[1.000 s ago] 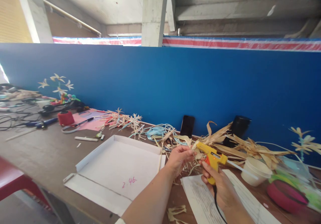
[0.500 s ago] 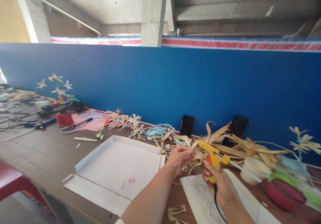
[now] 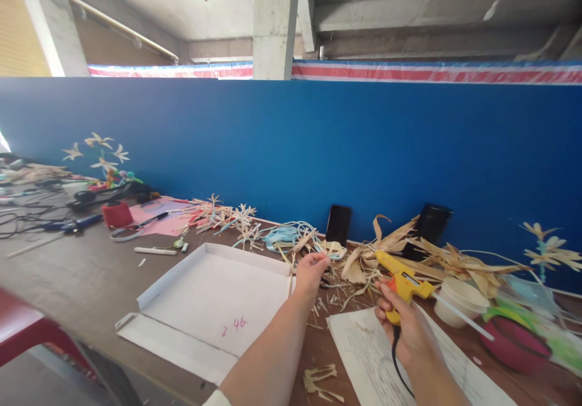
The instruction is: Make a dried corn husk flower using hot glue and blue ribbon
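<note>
My right hand (image 3: 409,327) is wrapped round the handle of a yellow hot glue gun (image 3: 402,276), its nozzle pointing up and left. A white glue stick (image 3: 464,316) sticks out of its back, and a black cord hangs down. My left hand (image 3: 313,271) is closed in a pinch left of the nozzle, apart from it. A pale piece of dried husk (image 3: 335,250) shows by its fingertips; whether it is held or lies behind, I cannot tell. Husk scraps (image 3: 334,303) litter the table below the hands.
An open white box lid (image 3: 213,291) lies left, printed sheets (image 3: 364,351) under my right arm. Behind are blue ribbon (image 3: 279,236), husk flowers (image 3: 245,215), a phone (image 3: 339,225) and dried husks (image 3: 459,266). A paper cup (image 3: 459,303) and red bowl (image 3: 516,345) stand right. A blue partition (image 3: 273,145) backs the table.
My left hand has drawn left, away from the glue gun's nozzle. My right hand has shifted right with the glue gun, widening the gap between them.
</note>
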Available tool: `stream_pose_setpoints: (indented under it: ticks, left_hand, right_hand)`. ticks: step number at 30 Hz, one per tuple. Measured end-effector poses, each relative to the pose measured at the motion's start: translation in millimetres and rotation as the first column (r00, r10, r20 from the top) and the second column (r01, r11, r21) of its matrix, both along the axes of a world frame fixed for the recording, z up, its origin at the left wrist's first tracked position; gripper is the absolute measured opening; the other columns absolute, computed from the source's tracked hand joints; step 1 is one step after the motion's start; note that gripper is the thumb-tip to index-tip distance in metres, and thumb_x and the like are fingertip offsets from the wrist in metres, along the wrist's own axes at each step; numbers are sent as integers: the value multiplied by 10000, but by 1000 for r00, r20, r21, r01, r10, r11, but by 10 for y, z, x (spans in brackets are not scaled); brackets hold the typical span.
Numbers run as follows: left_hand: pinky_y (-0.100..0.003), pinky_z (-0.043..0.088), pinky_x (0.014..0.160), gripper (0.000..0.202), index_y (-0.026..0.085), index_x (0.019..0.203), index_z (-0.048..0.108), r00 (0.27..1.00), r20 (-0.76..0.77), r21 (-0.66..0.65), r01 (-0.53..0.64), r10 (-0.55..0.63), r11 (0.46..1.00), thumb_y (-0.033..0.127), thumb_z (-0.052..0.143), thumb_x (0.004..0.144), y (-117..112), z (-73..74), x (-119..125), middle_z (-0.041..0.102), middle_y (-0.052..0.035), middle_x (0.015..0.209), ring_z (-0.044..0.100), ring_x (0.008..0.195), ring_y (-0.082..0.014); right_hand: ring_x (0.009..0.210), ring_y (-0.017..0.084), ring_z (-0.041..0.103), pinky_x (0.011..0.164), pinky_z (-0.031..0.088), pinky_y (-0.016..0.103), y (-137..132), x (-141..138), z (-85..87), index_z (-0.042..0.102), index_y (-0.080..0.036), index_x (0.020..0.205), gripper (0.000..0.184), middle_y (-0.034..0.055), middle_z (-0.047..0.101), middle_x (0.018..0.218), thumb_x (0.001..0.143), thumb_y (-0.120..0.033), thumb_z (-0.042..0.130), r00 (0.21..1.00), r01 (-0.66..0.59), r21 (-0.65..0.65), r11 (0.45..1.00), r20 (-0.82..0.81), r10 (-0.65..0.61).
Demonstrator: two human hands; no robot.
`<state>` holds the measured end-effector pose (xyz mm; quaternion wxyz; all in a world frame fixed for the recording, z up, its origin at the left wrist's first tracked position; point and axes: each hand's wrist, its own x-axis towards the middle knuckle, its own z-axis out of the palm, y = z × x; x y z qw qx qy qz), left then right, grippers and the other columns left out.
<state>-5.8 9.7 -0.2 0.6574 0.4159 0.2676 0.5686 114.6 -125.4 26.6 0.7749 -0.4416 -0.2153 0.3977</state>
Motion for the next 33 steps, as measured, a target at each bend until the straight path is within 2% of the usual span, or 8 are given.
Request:
stream_pose_setpoints:
  ticks: [2,4,7,9,13,18,25,33]
  left_hand:
    - [-269,420,811,225,128,706,631,1000,-9,12,-12,13,1000,291,732,589,-6,1,-1,671,-86,868,608,851,-168]
    - [-250,431,740,238,127,709,628,1000,-27,6,-10,10,1000,306,729,590,-15,10,-3,664,-66,785,605,743,-141]
    - [-215,410,583,279,121,726,628,996,-77,-8,35,-36,999,346,723,594,-27,23,-6,626,-31,655,540,552,-94]
    - [-201,385,530,295,116,718,632,992,-110,-14,54,-56,998,360,727,582,-33,25,-7,609,-23,621,505,506,-81]
    - [-201,382,531,282,114,697,645,990,-134,13,39,-37,999,359,722,578,-35,20,-1,606,-26,620,507,528,-87]
    - [-209,374,533,248,114,677,653,990,-139,-12,-5,4,1000,328,717,572,-34,39,12,600,-26,599,494,517,-87]
    - [-219,367,537,225,120,671,666,988,-154,17,-21,23,1000,319,711,574,-45,60,10,606,-31,601,483,521,-93]
    - [-219,361,535,231,121,678,669,984,-175,35,-11,17,999,331,702,589,-43,41,28,602,-26,595,482,520,-93]
  right_hand:
    - [535,47,399,400,367,160,-1,-8,3,622,-208,946,358,7,569,901,614,-231,753,1000,9,-18,1000,8,-9]
    - [531,50,397,402,361,161,-6,-19,-2,625,-198,924,348,-1,567,833,607,-247,758,999,15,-44,999,42,-13]
    - [503,60,387,409,348,174,-17,-50,-16,625,-189,903,332,-27,530,670,613,-293,750,989,15,-105,994,150,1]
    - [486,75,388,414,345,198,-20,-74,-30,624,-184,903,352,-37,511,606,605,-323,749,969,29,-140,990,248,7]
    - [485,105,412,445,355,240,-10,-103,-65,630,-171,903,388,-35,513,565,589,-369,745,900,69,-199,977,436,25]
    - [500,128,424,480,362,265,4,-105,-101,625,-166,955,417,-32,514,535,642,-436,679,796,113,-288,951,600,87]
    - [496,148,458,494,380,275,-16,-148,-52,625,-173,953,436,-30,536,530,633,-468,636,721,162,-370,915,677,146]
    - [500,168,476,518,388,289,-24,-179,-18,619,-180,921,445,-29,522,508,651,-532,584,663,232,-385,893,735,145]
